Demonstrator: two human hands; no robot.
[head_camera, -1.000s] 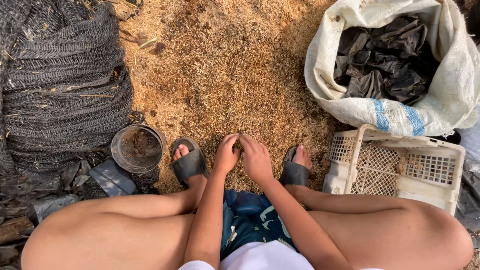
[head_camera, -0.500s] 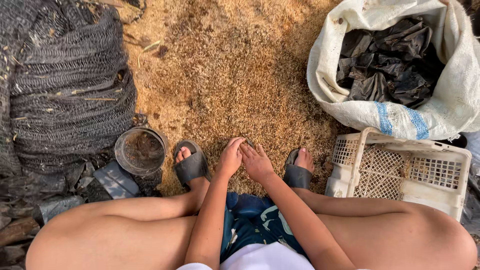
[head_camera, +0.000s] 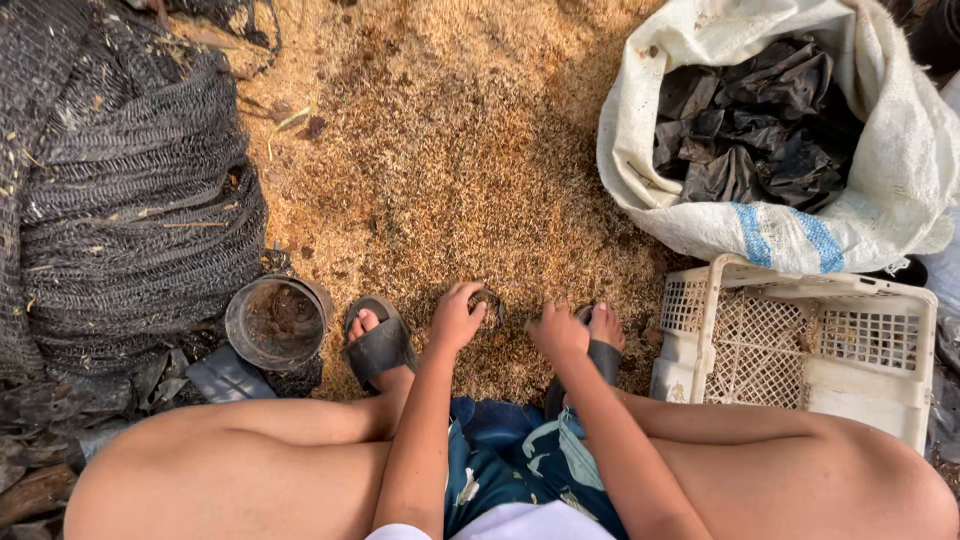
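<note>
The left hand (head_camera: 457, 318) pinches a small dark ring-like thing (head_camera: 489, 300) just above the husk pile (head_camera: 450, 150); the right hand (head_camera: 558, 333) is loosely curled beside it. Dropped, it could sink into the loose husks and be lost.

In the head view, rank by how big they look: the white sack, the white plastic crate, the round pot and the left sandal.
Largest to smallest:
1. White sack
2. Crate, part hidden by the knee
3. Pot and left sandal: they look about alike, so I won't rank them.

Bright, even daylight; soft shadows under the knees at the bottom of the frame. Sharp focus; slight wide-angle stretch at edges.
</note>
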